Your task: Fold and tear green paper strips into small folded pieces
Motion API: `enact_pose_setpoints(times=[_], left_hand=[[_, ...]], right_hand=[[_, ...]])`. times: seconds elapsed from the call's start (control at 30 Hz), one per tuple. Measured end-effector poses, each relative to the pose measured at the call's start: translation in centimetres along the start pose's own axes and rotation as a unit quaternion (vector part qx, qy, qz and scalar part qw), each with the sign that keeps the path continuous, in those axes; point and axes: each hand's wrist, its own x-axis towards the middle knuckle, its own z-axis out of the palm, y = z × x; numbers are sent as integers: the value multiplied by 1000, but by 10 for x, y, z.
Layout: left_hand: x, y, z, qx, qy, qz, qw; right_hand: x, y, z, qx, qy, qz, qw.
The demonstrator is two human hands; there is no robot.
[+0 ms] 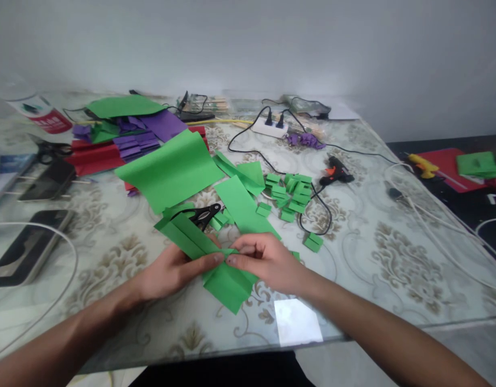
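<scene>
Between my two hands, above the front of the table, is a creased strip of green paper. My left hand is closed on its left part, thumb on top. With thumb and fingers my right hand pinches the paper close to the left thumb. A wider green flap hangs below both hands; whether it is the same sheet I cannot tell. Black-handled scissors lie just behind, partly covered by the paper. Several small folded green pieces are piled to the right, near a flat green strip.
A large green sheet lies behind my hands, beside purple and red paper. A black glue gun and a white power strip with looping cords are at the back right. A phone and a white cable lie left.
</scene>
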Motion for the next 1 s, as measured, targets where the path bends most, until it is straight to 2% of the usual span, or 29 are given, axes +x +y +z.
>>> enact_pose_setpoints(times=[0.27,0.47,0.7,1.0], left_hand=[[0,0,4,-5,43,-3,999],[1,1,5,7,44,8,999],[-1,-12,5,24,14,25,999],[-2,-15,8,37,22,22,999]], right_hand=[[1,-2,-1,52,-17,14,998],[2,-1,-1,68,-20,25,997],[0,-2,1,-2,-3,20,1000],[1,3,0,-49,6,6,999]])
